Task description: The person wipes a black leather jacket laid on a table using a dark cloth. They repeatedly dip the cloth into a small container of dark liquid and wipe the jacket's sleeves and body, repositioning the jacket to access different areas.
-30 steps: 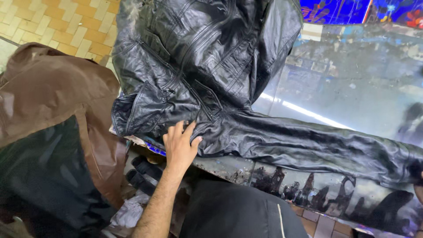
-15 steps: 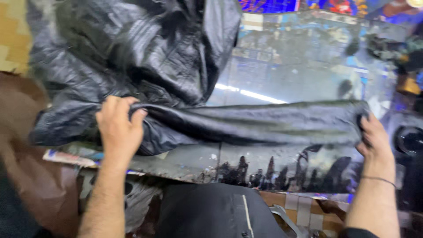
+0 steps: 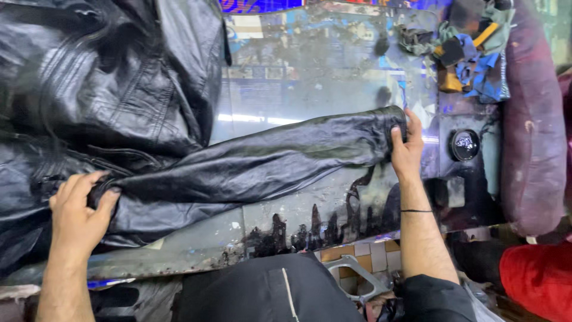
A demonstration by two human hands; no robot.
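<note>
1. I am stretching the sleeve (image 3: pixel 262 158) of the black leather jacket (image 3: pixel 101 89) flat across the glass worktop (image 3: pixel 322 71), and the jacket body is lying bunched at the shoulder end of that sleeve.
2. My left hand (image 3: pixel 77 209) is pinching a fold of leather at the shoulder end of the sleeve, its grip closed on the material with the thumb on top.
3. My right hand (image 3: pixel 406 149) is holding the cuff end of the sleeve, fingers curled over the edge, so that grip is closed on the leather too.
4. To do this well, I judge that both hands should be pulling evenly along the sleeve's length, so the creases in the middle are flattening rather than twisting.
5. Past the cuff end of the sleeve, a round black tin (image 3: pixel 465 145) is sitting on the worktop, near my right hand but not touching it.
6. Farther beyond the cuff, a pile of coloured rags (image 3: pixel 471 50) is lying beside a dark purple cushion (image 3: pixel 533 119).
7. Between the sleeve and my body, the worktop is stained with dark drips, which could be marking the leather if it slides that way.
</note>
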